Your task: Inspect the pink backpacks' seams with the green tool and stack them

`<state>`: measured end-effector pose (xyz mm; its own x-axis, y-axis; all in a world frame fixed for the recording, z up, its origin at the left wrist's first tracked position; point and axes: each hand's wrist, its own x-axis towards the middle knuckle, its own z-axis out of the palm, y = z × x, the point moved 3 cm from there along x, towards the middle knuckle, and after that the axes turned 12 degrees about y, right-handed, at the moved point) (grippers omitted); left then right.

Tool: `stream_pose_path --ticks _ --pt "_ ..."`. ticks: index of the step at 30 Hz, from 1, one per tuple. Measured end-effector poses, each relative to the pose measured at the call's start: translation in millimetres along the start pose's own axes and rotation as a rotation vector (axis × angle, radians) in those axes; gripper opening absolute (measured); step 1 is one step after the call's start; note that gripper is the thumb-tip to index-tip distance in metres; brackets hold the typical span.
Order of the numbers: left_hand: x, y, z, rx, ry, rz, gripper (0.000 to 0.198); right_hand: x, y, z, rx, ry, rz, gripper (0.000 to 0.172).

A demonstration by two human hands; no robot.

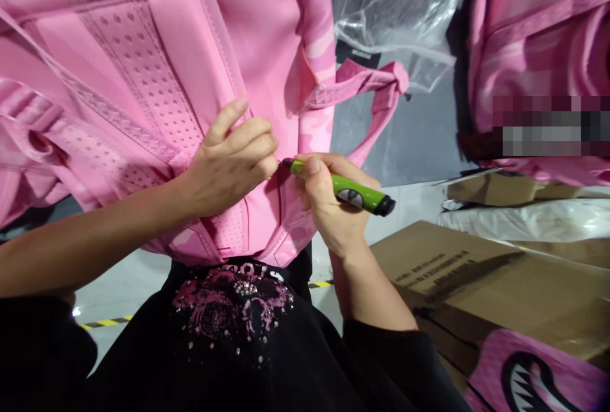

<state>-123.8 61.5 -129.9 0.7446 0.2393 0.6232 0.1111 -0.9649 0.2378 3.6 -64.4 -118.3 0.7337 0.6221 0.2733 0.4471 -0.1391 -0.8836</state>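
Note:
A pink backpack lies in front of me with its padded, perforated back panel and straps facing up. My right hand grips a green pen-like tool with black ends, which looks like a marker. Its dark tip points left and sits close to the fingers of my left hand. That left hand rests on the back panel with its fingers curled in. Whatever its fingertips pinch is hidden under the hand. On the bag's right side, a pink strap loops out over the grey surface.
Clear plastic bags lie on the grey table beyond the backpack. Another pink backpack stands at the right. Below it are a cardboard box and a pink piece with a toothed mouth print. Yellow-black tape marks the floor.

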Motion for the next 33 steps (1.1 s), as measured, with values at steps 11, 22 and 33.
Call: stream_pose_path --ticks 11,22,33 --pt "19.8 8.0 -26.5 0.293 -0.27 0.287 0.028 -1.4 -9.9 -3.6 0.041 -0.059 -0.048 0.028" --pt "50.5 92.0 -112.9 0.517 -0.299 0.172 0.023 -44.5 -52.5 -64.9 0.196 -0.022 -0.494 0.04" --pt "-36.7 108.6 -107.7 0.389 -0.241 -0.095 0.02 -51.5 -31.8 -32.3 0.067 -0.127 -1.168 0.031"
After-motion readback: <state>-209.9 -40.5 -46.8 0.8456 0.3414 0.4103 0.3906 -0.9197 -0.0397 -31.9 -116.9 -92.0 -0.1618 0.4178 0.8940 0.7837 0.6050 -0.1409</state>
